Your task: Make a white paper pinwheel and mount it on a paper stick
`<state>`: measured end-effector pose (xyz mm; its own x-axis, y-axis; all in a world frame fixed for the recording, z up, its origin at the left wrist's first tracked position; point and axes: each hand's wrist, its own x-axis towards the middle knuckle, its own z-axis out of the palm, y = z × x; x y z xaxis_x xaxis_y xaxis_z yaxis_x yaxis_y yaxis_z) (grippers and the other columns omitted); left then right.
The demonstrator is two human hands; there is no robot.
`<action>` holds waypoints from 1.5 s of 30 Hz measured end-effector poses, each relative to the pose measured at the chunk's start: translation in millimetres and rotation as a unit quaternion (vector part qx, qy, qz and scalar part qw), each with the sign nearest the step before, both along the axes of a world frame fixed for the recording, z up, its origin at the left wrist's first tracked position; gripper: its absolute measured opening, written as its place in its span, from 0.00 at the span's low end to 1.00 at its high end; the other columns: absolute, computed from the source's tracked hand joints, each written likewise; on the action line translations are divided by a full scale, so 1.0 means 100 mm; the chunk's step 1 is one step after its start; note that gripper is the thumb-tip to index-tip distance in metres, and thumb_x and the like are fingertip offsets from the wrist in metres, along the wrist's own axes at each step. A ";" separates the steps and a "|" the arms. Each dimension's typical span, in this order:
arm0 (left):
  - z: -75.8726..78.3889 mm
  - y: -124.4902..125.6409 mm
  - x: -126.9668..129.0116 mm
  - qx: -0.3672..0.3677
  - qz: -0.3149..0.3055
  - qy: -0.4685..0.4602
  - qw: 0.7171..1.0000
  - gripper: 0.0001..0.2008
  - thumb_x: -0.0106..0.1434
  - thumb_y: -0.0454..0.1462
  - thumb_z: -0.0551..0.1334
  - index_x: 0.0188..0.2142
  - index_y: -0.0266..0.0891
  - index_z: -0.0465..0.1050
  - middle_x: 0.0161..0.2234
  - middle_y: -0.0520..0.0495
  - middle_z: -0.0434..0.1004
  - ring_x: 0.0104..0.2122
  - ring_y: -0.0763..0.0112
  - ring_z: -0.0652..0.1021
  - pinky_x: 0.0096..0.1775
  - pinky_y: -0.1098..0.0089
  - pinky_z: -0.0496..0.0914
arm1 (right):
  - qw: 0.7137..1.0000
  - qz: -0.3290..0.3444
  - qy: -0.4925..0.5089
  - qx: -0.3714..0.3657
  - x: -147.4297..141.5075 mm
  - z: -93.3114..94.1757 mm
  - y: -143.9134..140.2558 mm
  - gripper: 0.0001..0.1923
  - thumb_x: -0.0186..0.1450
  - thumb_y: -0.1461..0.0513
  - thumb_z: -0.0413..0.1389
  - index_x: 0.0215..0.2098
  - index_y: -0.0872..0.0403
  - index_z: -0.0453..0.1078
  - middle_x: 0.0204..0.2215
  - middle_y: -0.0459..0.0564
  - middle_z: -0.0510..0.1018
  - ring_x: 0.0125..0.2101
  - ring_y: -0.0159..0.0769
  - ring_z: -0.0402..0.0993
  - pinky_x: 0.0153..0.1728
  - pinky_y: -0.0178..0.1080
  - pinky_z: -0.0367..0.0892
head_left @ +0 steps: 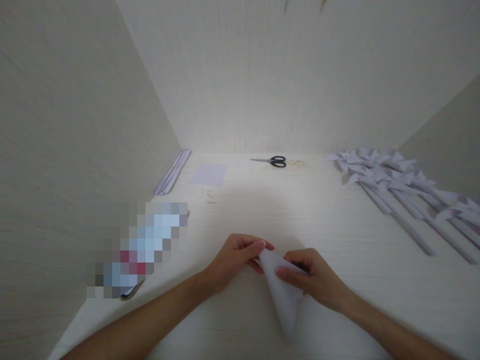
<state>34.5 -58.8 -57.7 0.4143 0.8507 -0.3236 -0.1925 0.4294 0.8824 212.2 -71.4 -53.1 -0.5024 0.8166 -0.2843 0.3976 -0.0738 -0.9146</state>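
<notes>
Paper (283,295): light, limp, creases easily; pinched at its top corner by left hand (232,260) and right hand (311,280), best held by edges.

Scissors (273,161) at table (300,215) back, paper sheet (209,174) to left, folded pinwheels (405,190) right.

- Thing at left table edge (138,247) is pixelated, can't tell what it is; a dark corner pokes out below.
- Folded paper (283,295): top partly covered by right hand (315,282) & left hand (234,257) fingers.
- Paper pinwheels (397,187): sticks run off right edge.
- Two small bits at top edge (303,6) cut off, too blurry to ID.
</notes>
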 end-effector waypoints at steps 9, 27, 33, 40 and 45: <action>0.03 0.00 0.01 -0.015 0.011 -0.002 1.000 0.12 0.49 0.41 0.62 0.27 0.33 0.75 0.21 0.47 0.73 0.20 0.77 0.70 0.24 0.75 0.66 | 1.000 0.001 -0.005 0.020 0.00 -0.01 -0.01 0.18 0.56 0.52 0.50 0.19 0.57 0.62 0.16 0.42 0.58 0.18 0.25 0.52 0.17 0.31 0.47; 0.04 0.02 -0.03 -0.047 -0.026 -0.023 0.998 0.14 0.50 0.43 0.60 0.26 0.32 0.75 0.20 0.46 0.73 0.20 0.75 0.72 0.22 0.75 0.67 | 1.000 0.002 0.003 -0.003 -0.01 -0.01 -0.01 0.19 0.55 0.51 0.51 0.16 0.56 0.60 0.13 0.41 0.56 0.15 0.24 0.51 0.14 0.30 0.46; 0.02 0.00 0.03 -0.017 -0.004 0.021 1.000 0.15 0.51 0.44 0.59 0.23 0.32 0.74 0.18 0.48 0.72 0.17 0.77 0.70 0.20 0.76 0.65 | 1.000 0.003 0.023 -0.021 0.00 -0.01 -0.01 0.19 0.55 0.51 0.51 0.16 0.56 0.59 0.13 0.41 0.56 0.14 0.23 0.51 0.12 0.29 0.46; 0.03 0.01 0.04 -0.012 0.017 0.015 1.000 0.14 0.50 0.43 0.60 0.28 0.32 0.74 0.23 0.45 0.75 0.22 0.74 0.73 0.23 0.76 0.66 | 0.998 -0.045 0.040 -0.012 -0.03 -0.04 -0.02 0.21 0.53 0.48 0.52 0.15 0.56 0.58 0.12 0.41 0.56 0.13 0.23 0.51 0.11 0.30 0.45; 0.03 -0.01 0.06 0.006 0.030 -0.002 1.000 0.13 0.51 0.42 0.60 0.27 0.32 0.74 0.21 0.46 0.74 0.21 0.76 0.71 0.22 0.77 0.65 | 0.995 -0.069 0.068 -0.024 -0.04 -0.07 -0.04 0.21 0.53 0.48 0.52 0.15 0.55 0.57 0.11 0.40 0.56 0.12 0.23 0.50 0.11 0.30 0.45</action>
